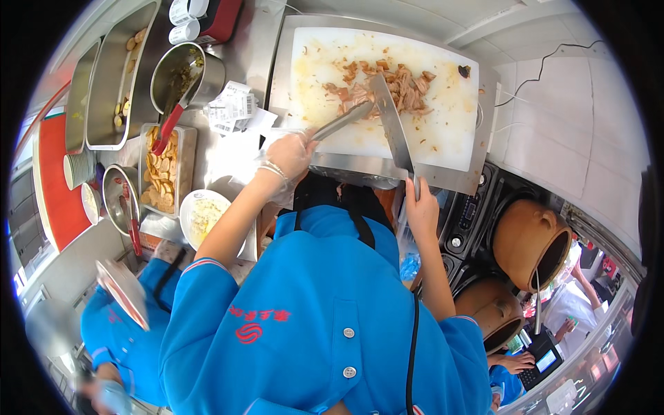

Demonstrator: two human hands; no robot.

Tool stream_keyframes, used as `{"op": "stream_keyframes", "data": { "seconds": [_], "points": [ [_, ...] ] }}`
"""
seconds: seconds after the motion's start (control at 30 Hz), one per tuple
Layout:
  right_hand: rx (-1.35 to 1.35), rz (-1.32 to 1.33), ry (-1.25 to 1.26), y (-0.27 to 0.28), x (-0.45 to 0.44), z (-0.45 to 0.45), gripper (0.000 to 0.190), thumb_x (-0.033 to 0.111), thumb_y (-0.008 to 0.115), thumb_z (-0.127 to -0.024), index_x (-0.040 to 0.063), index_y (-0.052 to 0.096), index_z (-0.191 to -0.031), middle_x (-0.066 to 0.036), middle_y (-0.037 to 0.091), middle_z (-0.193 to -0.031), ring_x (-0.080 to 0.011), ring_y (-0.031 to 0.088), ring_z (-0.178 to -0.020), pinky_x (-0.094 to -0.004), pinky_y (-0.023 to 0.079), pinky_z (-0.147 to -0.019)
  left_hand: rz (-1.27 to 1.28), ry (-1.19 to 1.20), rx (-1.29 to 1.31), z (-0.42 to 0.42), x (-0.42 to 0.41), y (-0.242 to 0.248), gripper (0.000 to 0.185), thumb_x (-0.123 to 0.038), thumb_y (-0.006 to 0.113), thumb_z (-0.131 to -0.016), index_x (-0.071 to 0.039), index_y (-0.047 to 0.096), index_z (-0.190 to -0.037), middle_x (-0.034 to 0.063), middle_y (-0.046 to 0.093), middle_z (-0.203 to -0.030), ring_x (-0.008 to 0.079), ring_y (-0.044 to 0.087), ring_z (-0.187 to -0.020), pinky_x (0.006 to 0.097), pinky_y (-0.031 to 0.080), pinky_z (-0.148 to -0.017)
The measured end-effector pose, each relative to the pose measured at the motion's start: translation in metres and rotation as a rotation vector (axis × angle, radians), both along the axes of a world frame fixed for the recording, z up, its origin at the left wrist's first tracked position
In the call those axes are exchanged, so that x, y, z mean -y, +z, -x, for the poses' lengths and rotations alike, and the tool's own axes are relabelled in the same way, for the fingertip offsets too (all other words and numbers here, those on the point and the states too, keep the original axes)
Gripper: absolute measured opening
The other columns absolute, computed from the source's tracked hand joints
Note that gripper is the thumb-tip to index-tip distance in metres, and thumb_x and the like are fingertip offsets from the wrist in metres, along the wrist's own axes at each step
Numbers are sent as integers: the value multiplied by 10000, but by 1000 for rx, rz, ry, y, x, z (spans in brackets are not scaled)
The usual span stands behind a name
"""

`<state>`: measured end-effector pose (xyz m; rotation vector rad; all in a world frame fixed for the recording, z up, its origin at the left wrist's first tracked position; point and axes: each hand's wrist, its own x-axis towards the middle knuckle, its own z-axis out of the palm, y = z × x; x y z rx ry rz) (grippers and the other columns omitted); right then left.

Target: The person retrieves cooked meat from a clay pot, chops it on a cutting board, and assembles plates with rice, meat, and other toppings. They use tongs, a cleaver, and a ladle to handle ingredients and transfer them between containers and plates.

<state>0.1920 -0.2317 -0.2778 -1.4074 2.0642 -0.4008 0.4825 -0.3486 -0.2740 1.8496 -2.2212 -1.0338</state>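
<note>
On a white cutting board (327, 57) lies a pile of chopped cooked meat (407, 91), brown and shredded. My left hand (290, 150), in a clear plastic glove, grips metal tongs (342, 122) whose tips reach the meat's near left edge. A wide-bladed kitchen knife (392, 127) is held by its handle in my right hand (421, 207), which looks bare. The blade slants up over the board, its far end against the meat beside the tong tips. A small dark piece (464, 71) lies apart near the board's right side.
At left stand a steel pot (215, 72) with red-handled tongs, a tub of sliced food (181, 181), a white bowl of food (205, 199) and printed slips (236, 109). Two clay pots (519, 238) sit on cookers at right. A co-worker (124, 332) holds a bowl (124, 293) at lower left.
</note>
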Motion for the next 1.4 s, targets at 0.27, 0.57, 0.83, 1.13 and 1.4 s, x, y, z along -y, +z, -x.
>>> {"op": "stream_keyframes", "data": {
  "seconds": [0.27,0.57,0.83,1.13,1.4],
  "points": [
    [-13,11,-6,15,-19,21,347,357,522,-955,20,599,-987,-251,608,-671,-425,611,-630,-469,467,-559,123,2,81,1,14,-2,361,-257,556,-915,-48,605,-1206,230,639,-775,380,631,-733,453,498,-682],
    [-28,-25,21,4,31,12,408,414,501,-950,23,599,-1016,-279,625,-721,-470,613,-724,-518,484,-641,139,-11,101,8,46,-11,360,-274,539,-912,-54,610,-1189,239,647,-822,396,632,-778,469,499,-717],
    [21,14,56,3,42,10,389,410,503,-949,36,606,-964,-265,621,-695,-465,607,-698,-512,480,-628,62,15,119,0,29,6,372,-282,537,-917,-44,611,-1192,247,649,-852,395,638,-804,461,499,-736],
    [-163,138,-130,-10,48,80,384,426,478,-961,61,593,-972,-244,601,-638,-444,609,-633,-511,462,-561,69,102,57,-18,-10,35,508,-324,599,-889,-21,525,-1289,223,642,-808,377,640,-781,441,503,-677],
    [-192,75,130,-20,61,92,370,430,487,-956,73,582,-968,-228,620,-658,-445,618,-657,-508,475,-580,48,156,136,-21,-62,29,650,-370,632,-873,67,461,-1322,210,639,-873,345,633,-762,402,507,-684]
  ]
}}
